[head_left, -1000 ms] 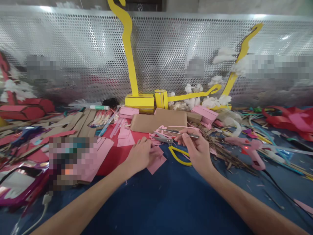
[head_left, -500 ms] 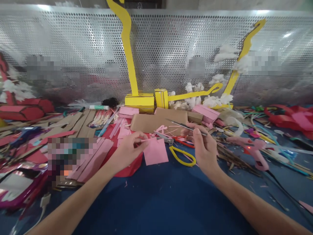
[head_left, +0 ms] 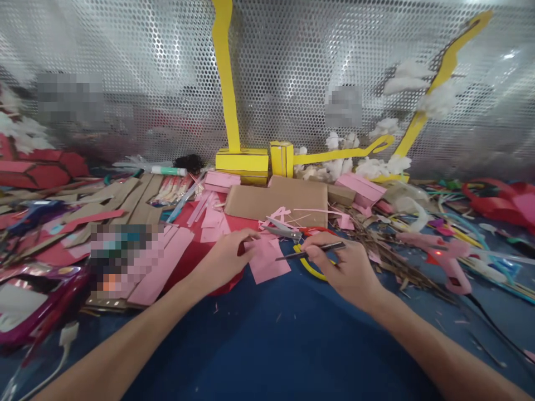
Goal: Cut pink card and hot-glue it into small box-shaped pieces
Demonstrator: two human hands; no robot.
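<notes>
Two hands are over the blue counter point(head_left: 259, 351). The left hand point(head_left: 228, 257) has its fingertips at the upper left of a pink square point(head_left: 270, 270), hiding that corner; whether it pinches or only presses, I cannot tell. The right hand point(head_left: 346, 273) is closed around a slim dark tool point(head_left: 296, 255), its kind unclear, with the tip at the square's right side. Behind the right hand, a yellow loop point(head_left: 307, 268) is partly hidden near the scissors point(head_left: 284, 230). Pixelation covers part of the pile on the left. The tall yellow strip point(head_left: 227, 83) is cut off above, and a purple object point(head_left: 54, 306) at the left edge. A packet point(head_left: 171, 190) seems to contain pale sticks; the yellow box point(head_left: 242, 162) shows nothing of its inside.
</notes>
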